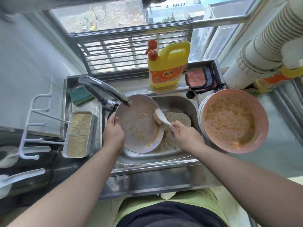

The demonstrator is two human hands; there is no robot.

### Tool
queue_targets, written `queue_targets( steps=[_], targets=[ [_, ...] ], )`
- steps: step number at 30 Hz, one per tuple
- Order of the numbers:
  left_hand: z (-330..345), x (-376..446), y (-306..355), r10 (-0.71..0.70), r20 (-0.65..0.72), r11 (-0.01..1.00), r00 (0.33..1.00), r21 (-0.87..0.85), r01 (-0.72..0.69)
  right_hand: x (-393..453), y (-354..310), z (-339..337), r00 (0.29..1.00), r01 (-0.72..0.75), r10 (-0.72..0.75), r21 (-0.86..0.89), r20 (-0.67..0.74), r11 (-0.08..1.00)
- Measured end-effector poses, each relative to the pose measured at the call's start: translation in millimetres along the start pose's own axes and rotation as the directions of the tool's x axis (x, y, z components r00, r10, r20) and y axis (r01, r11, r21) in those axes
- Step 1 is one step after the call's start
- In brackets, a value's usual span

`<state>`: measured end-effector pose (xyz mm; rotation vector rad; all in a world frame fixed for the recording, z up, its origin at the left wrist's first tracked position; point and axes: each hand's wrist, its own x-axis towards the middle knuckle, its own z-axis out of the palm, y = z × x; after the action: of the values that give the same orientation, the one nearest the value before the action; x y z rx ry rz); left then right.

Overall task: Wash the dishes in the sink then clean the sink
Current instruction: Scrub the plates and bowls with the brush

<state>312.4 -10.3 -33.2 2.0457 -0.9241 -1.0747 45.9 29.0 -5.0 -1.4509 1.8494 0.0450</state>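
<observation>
Early going — left hand grips the smeared plate in the sink, right hand pinches a white brush on it — dirty pink plates wait right of that hand.

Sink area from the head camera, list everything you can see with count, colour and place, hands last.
Steel sink: one, silver, centre.
Pale pink dirty plate: one, in the sink, tilted.
White brush: one, against that plate.
Small pale bowl: one, in the sink.
Stacked pink dirty plates: several, right of the sink.
Chrome tap: one, back left.
Green-yellow sponge: one, left ledge.
Yellow detergent jug: one, back ledge.
Pink cloth: one, back right.
White wood-topped tray: one, left.
Left hand: grips the plate's rim.
Right hand: holds the brush handle.
</observation>
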Motion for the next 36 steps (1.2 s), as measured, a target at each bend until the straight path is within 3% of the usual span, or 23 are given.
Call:
queue_targets(
  steps=[3, 7, 9, 13, 16, 19, 21, 24, 28, 30, 36],
  targets=[
    [6.1, -10.1, 4.1, 0.025, 0.033, 1.0, 0.999, 0.017, -0.025, 11.0, -48.1, 3.8, 0.992, 0.108, -0.094, 0.179, -0.084, 0.978],
    [8.7, -6.2, 6.1, -0.094, -0.004, 0.987, 0.996, -0.131, 0.093, -25.2, -71.3, 43.5, 0.946, 0.3, -0.322, 0.272, 0.036, 0.914],
    [-0.4, 1.5, 6.0, -0.133, -0.036, 0.986, 0.99, -0.11, 0.128, -43.1, -45.4, 54.6, 0.934, 0.327, -0.348, 0.194, 0.086, 0.925],
    [-30.9, 13.0, 9.7, -0.099, -0.095, 0.989, 0.991, -0.116, 0.088, -34.6, 9.1, 36.1, 0.936, 0.333, -0.303, -0.174, 0.179, 0.927],
    [-44.2, 16.2, 16.6, -0.098, -0.105, 0.988, 0.99, -0.128, 0.085, -7.3, 10.2, 17.0, 0.977, 0.212, -0.214, -0.155, 0.005, 0.965],
    [-43.0, 8.4, 22.8, -0.076, -0.061, 0.991, 0.995, -0.115, 0.069, 13.1, -20.1, 13.6, 0.972, 0.213, -0.215, -0.033, -0.092, 0.977],
    [-37.4, 4.7, 19.7, -0.068, -0.058, 0.992, 0.996, -0.111, 0.061, 12.7, -39.5, 20.6, 0.956, 0.289, -0.287, 0.016, -0.054, 0.957],
    [-28.4, -0.9, 19.5, -0.091, -0.075, 0.992, 0.993, -0.094, 0.084, -0.6, -39.2, 33.9, 0.898, 0.426, -0.422, -0.003, 0.125, 0.905],
    [-29.9, -17.2, 26.3, -0.077, -0.169, 0.996, 0.983, -0.057, 0.068, -10.2, 8.3, 31.3, 0.775, 0.621, -0.526, -0.266, 0.35, 0.737],
    [-34.8, -25.4, 27.7, -0.017, -0.174, 0.999, 0.985, 0.031, 0.022, -3.5, 29.9, 24.6, 0.784, 0.616, -0.497, -0.368, 0.371, 0.697],
    [-37.1, -45.5, 18.8, 0.104, -0.148, 0.965, 0.983, 0.253, -0.064, 16.8, 29.2, 28.4, 0.861, 0.504, -0.395, -0.428, 0.32, 0.75]
  ],
)
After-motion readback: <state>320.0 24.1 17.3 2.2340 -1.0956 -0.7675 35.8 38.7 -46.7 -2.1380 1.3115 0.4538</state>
